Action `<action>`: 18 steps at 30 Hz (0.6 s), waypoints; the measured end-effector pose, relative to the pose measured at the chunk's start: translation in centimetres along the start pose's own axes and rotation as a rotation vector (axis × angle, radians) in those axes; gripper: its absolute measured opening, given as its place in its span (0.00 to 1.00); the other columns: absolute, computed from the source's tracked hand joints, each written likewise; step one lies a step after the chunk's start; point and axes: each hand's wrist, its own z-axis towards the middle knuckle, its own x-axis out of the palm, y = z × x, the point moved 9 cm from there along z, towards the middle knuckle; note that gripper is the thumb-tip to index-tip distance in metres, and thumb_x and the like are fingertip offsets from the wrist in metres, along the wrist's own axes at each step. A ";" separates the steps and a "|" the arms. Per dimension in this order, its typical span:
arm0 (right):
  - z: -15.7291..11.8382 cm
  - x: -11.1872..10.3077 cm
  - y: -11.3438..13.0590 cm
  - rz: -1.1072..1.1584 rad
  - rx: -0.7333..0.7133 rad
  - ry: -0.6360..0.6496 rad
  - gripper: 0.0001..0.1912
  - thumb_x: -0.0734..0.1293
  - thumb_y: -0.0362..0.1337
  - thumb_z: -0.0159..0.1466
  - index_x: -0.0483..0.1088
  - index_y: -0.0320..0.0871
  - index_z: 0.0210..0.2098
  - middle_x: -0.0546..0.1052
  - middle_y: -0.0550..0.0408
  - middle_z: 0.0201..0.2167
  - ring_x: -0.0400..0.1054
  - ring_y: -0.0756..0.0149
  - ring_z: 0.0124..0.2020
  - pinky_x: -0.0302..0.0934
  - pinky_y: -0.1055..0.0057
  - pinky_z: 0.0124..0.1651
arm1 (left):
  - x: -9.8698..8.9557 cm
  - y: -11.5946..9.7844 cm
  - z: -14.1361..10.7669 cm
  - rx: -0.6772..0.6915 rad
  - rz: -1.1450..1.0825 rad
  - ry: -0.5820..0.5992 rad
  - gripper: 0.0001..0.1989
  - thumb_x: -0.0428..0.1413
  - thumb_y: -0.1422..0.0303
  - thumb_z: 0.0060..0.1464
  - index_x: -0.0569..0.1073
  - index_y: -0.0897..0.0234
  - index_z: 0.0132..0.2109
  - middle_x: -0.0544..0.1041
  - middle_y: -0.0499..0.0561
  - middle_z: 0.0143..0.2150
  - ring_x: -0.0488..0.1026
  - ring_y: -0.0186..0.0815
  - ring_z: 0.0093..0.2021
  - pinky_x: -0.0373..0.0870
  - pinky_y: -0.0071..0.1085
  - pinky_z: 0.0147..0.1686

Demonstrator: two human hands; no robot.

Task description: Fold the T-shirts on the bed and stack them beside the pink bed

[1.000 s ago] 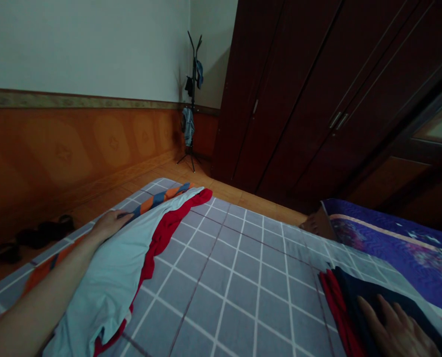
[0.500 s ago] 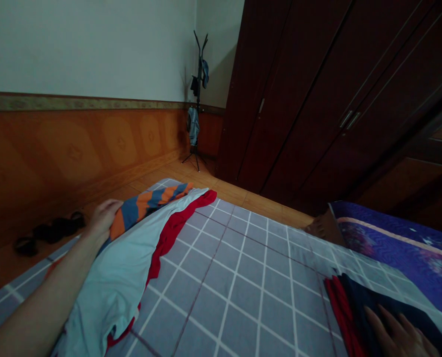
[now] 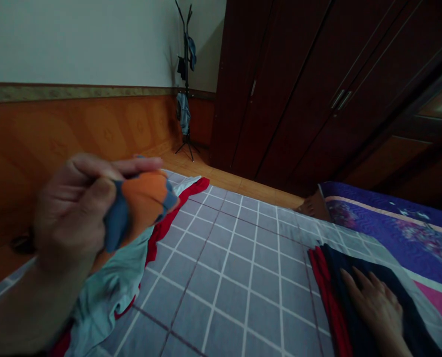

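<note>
My left hand [image 3: 77,208] is closed on an orange and blue striped garment [image 3: 146,198], lifted close to the camera at the left; its exact kind does not show. Below it lies a pale mint garment [image 3: 109,287] with red cloth [image 3: 161,235] along its right side, spread on the bed. At the lower right, my right hand [image 3: 377,302] rests flat, fingers spread, on folded dark navy cloth [image 3: 384,267]. Folded red cloth [image 3: 328,297] peeks out along the left side of that pile.
The bed has a grey checked sheet [image 3: 228,263]. To the right is a purple floral cover [image 3: 392,213]. Beyond the bed stand a coat rack [image 3: 186,84] with hanging items and a dark wooden wardrobe [image 3: 280,89]. A black object [image 3: 22,244] lies on the floor at left.
My left hand has raised the striped garment off the mint one, toward the camera. My right hand stays on the navy pile. The view has shifted slightly.
</note>
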 end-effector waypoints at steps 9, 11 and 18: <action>-0.4 -0.7 0.6 0.080 0.059 0.023 0.41 0.46 0.60 0.59 0.65 0.39 0.56 0.62 0.39 0.59 0.53 0.40 0.60 0.49 0.48 0.59 | 12.4 6.3 -8.7 -0.038 0.243 1.040 0.16 0.46 0.62 0.61 0.69 0.56 0.54 0.73 0.50 0.54 0.67 0.41 0.56 0.63 0.40 0.56; -0.5 -0.7 0.6 0.080 0.053 0.018 0.40 0.46 0.59 0.60 0.65 0.38 0.56 0.61 0.39 0.59 0.53 0.40 0.60 0.48 0.49 0.59 | 12.1 9.9 -10.0 -0.092 0.322 1.034 0.14 0.47 0.64 0.61 0.72 0.57 0.50 0.75 0.50 0.51 0.70 0.39 0.53 0.65 0.37 0.53; -0.3 -2.8 2.0 0.103 0.048 -0.011 0.40 0.51 0.60 0.59 0.65 0.35 0.56 0.62 0.35 0.58 0.55 0.40 0.59 0.50 0.51 0.58 | 10.5 17.1 -15.1 -0.207 0.462 0.962 0.26 0.56 0.62 0.54 0.63 0.61 0.59 0.68 0.56 0.59 0.64 0.42 0.59 0.60 0.40 0.58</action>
